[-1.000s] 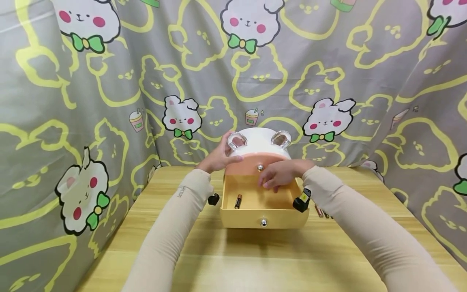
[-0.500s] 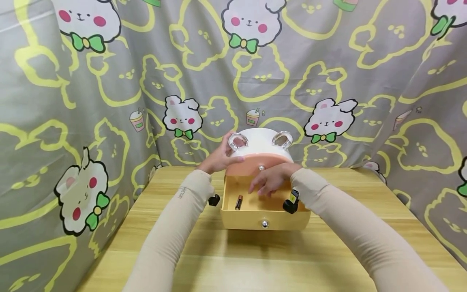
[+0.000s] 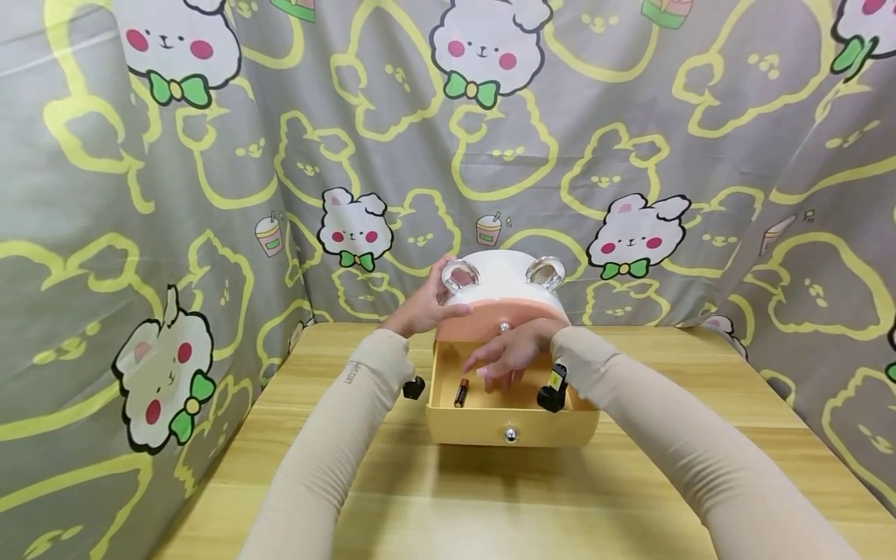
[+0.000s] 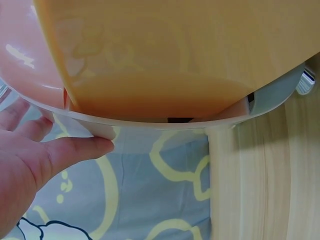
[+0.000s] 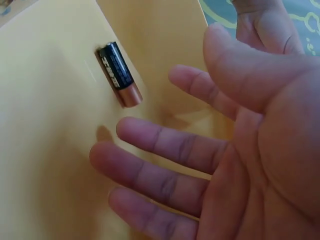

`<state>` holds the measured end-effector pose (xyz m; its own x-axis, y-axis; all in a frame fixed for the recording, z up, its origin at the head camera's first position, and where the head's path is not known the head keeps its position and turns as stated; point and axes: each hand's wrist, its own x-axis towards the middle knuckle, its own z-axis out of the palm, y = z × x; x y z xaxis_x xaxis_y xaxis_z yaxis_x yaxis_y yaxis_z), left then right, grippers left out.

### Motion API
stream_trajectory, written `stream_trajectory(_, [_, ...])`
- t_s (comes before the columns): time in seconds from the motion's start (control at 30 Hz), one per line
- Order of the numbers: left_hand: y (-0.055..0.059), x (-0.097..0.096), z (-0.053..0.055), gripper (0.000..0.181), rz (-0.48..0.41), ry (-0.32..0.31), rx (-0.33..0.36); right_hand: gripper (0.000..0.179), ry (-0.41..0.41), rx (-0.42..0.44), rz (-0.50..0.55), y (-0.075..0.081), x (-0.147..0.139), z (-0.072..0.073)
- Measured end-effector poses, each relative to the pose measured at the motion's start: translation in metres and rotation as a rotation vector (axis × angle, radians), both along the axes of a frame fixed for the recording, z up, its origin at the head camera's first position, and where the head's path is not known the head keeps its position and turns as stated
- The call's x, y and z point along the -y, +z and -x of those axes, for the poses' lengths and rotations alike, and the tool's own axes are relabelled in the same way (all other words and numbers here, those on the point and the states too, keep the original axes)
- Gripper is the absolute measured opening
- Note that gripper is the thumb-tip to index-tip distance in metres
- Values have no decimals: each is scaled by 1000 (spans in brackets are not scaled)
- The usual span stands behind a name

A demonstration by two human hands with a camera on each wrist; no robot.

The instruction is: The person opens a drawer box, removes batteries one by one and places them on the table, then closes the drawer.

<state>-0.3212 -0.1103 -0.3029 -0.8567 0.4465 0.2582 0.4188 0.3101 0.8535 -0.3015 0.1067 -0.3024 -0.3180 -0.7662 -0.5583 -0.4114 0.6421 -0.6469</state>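
Battery [image 3: 461, 393], black and copper AA type, lies flat on the floor of the pulled-out yellow drawer [image 3: 512, 426], toward its left side; we see it loose, touching neither hand. Right hand [image 3: 505, 358] hovers palm-down inside the drawer just right of the battery, fingers [image 5: 165, 145] spread and straight, gripping nothing. Left hand [image 3: 424, 309] rests flat against the left side of the bear-eared organizer box [image 3: 501, 294], thumb [image 4: 75, 150] pressed to the white rim, fingers extended. Pink drawer [image 3: 490, 327] above is closed. Box sits on the wooden table [image 3: 490, 505], cartoon-print curtain [image 3: 210, 155] behind.
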Motion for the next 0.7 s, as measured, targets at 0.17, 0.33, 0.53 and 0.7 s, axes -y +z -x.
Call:
stream_trajectory(0.17, [9,-2,-10,105,6,-8,31,48,31,27,9,-5,2,3])
stream_trajectory(0.33, [24,-1,-26,101,27,-5,37,49,77,41,3,-10,3,10])
stream_trajectory(0.53, [22,-2,-25,99,-20,-31,38,50,70,120,-9,-22,6,15])
stream_trajectory(0.7, [8,-2,-10,100,-14,-13,12,49,102,111,-18,-30,13,13])
